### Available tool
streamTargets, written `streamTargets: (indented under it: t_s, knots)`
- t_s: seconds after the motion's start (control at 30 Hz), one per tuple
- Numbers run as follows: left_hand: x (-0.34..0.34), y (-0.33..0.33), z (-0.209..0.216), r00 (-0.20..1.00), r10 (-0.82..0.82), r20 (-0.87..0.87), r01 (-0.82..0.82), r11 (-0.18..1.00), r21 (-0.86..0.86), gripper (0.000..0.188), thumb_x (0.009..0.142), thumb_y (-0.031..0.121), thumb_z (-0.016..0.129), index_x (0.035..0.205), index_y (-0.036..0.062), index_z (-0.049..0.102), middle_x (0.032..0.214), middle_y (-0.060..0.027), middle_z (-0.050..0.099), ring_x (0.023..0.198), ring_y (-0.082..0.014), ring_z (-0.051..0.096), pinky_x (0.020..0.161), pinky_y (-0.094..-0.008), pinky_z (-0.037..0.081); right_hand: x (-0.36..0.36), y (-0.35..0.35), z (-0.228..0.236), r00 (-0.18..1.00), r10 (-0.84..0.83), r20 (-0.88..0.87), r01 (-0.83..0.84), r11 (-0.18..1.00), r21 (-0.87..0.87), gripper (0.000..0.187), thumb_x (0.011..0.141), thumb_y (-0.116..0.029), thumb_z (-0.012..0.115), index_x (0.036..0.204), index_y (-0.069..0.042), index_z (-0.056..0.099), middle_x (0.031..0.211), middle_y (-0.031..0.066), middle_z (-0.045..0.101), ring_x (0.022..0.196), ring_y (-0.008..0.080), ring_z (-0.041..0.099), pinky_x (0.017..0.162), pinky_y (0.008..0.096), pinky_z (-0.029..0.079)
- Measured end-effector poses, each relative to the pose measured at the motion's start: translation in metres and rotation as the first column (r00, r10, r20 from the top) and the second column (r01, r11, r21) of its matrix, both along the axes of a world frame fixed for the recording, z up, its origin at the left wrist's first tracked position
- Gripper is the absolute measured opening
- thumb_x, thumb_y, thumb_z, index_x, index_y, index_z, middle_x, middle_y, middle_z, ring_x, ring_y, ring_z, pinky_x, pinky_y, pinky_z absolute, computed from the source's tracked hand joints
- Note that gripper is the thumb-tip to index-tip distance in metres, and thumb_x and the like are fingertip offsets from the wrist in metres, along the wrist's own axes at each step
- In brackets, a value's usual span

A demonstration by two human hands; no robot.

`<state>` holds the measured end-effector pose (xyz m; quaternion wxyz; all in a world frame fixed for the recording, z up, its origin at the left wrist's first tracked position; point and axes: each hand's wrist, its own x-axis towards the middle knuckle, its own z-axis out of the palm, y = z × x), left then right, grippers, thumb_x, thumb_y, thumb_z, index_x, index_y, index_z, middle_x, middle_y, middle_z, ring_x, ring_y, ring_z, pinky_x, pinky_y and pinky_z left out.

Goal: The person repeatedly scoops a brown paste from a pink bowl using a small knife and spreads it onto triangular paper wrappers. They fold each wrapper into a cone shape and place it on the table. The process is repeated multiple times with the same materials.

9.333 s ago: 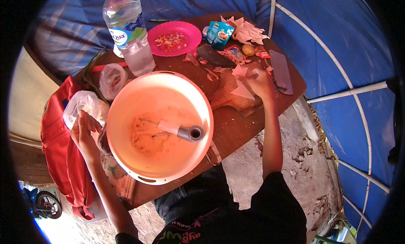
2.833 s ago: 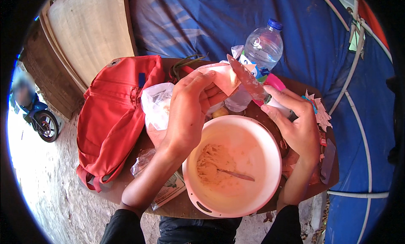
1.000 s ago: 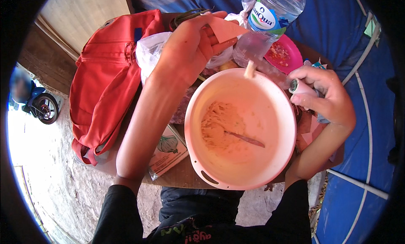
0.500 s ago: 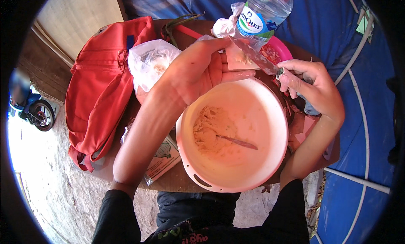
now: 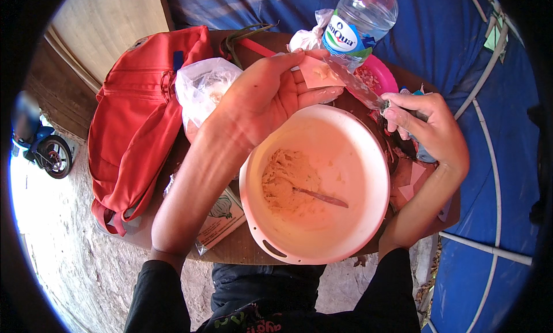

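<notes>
The left hand (image 5: 262,97) is turned palm up over the far left side of a big pale bowl (image 5: 368,160). Its fingers are only a little bent, and it has a loose hold on a thin pale sheet (image 5: 315,74). The sheet lies across the fingers, with the thumb near its edge. A small dab of pale paste (image 5: 324,73) sits on it.

The right hand (image 5: 435,125) is to the right of the bowl. Its fingers and thumb are curled around the end of a knife (image 5: 357,86), and they hide most of the handle. The blade points up and left, right by the sheet. It is hard to tell if it touches the paste.

In the bowl, lumpy dough (image 5: 282,183) sticks to the left side, and a metal tool (image 5: 322,196) lies with one end in it.

A red backpack (image 5: 132,114) and a clear plastic bag (image 5: 201,85) are on the left. A big water bottle (image 5: 371,16) stands behind the sheet, and a pink plate (image 5: 389,72) is beside the bottle.
</notes>
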<state>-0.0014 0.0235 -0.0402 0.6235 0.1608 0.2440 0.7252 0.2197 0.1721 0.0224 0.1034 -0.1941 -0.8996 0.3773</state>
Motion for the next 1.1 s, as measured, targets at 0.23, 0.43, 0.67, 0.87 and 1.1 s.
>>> streamTargets:
  t_s: [0.23,0.43,0.67,0.87,1.1]
  knots:
    - [-0.003,0.001,-0.001,0.999,0.018,0.04,-0.018,1.0,0.004,0.035,0.105,0.014,0.036,0.13,-0.0077,0.047,0.127,-0.0254,0.058,0.119,-0.0352,0.059,0.106,-0.0402,0.049,0.008,0.0,0.006,0.999,-0.024,0.035,0.024,1.0,0.004,0.03,0.093,-0.011,0.065,0.118,0.006,0.065,0.083,0.0087,0.072,0.067,0.0044,0.058,0.054,0.0193,0.044]
    - [-0.023,-0.006,0.012,0.967,0.236,-0.091,-0.226,0.968,0.112,0.038,0.104,0.013,0.037,0.134,-0.0103,0.042,0.131,-0.0272,0.054,0.124,-0.0351,0.055,0.108,-0.0411,0.047,0.017,0.0,0.014,0.998,-0.01,0.056,0.011,1.0,-0.017,0.025,0.092,-0.011,0.065,0.109,0.007,0.067,0.082,0.0077,0.071,0.068,0.0063,0.06,0.058,0.0218,0.047]
    - [-0.032,-0.005,-0.002,0.994,0.106,-0.028,-0.1,0.98,0.171,0.041,0.102,0.007,0.038,0.133,-0.0187,0.036,0.134,-0.0299,0.051,0.127,-0.0364,0.051,0.11,-0.0409,0.044,0.007,-0.003,0.007,0.962,0.069,0.264,-0.062,0.998,-0.032,0.024,0.081,-0.01,0.074,0.099,0.004,0.068,0.082,0.0064,0.067,0.067,0.0076,0.058,0.061,0.0231,0.047]
    - [-0.029,0.003,-0.016,0.821,-0.048,0.569,0.027,0.999,0.045,0.038,0.101,0.003,0.041,0.135,-0.0129,0.039,0.135,-0.028,0.05,0.13,-0.0385,0.047,0.112,-0.0484,0.042,-0.004,-0.021,-0.02,0.874,0.237,0.424,-0.233,0.971,-0.062,0.033,0.075,-0.007,0.078,0.104,0.006,0.069,0.095,0.0142,0.072,0.086,0.0169,0.069,0.078,0.0285,0.051]
    - [-0.009,0.012,-0.024,0.988,-0.008,-0.155,0.003,0.999,-0.035,0.031,0.093,0.018,0.063,0.121,0.0032,0.062,0.115,-0.0144,0.062,0.107,-0.023,0.061,0.094,-0.0364,0.052,-0.012,-0.04,-0.044,0.859,0.262,0.439,-0.233,0.965,-0.121,0.032,0.08,-0.004,0.073,0.111,0.007,0.067,0.104,0.0192,0.072,0.096,0.0217,0.07,0.086,0.0312,0.052]
